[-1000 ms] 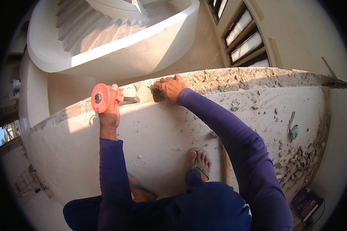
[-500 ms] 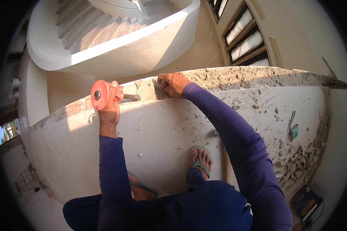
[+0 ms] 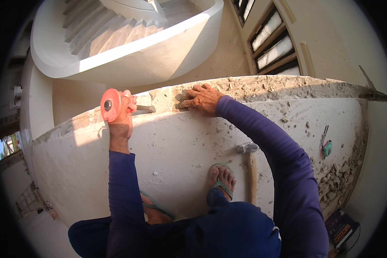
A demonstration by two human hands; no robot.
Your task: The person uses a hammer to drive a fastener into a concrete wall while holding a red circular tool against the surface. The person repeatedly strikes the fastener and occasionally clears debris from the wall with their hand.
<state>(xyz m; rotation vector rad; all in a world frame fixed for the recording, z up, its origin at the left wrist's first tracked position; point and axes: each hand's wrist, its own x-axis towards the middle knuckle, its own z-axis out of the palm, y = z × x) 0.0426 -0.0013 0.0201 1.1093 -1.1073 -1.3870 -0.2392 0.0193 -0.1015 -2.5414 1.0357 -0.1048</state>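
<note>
My left hand (image 3: 123, 117) is wrapped round a chisel with a round red hand guard (image 3: 110, 108). Its flat steel blade (image 3: 144, 109) points right, over the top of the chipped wall edge (image 3: 262, 88). My right hand (image 3: 204, 100) lies on that rough edge beyond the blade tip, fingers spread and touching the broken mortar; no object shows in it. By my right foot a hammer (image 3: 253, 174) with a wooden handle lies on the pale surface, its grey head toward the wall edge.
Rubble (image 3: 335, 182) is heaped at the right, with smaller chips scattered toward the middle. A green tape measure (image 3: 327, 148) lies near it, and a dark box (image 3: 341, 228) stands at the lower right. Beyond the edge is a drop toward a curved white staircase wall (image 3: 159, 56).
My right hand has shifted right along the wall edge, its fingers opening out from a curled pose. My right arm moved right, uncovering the hammer. My left hand barely moved.
</note>
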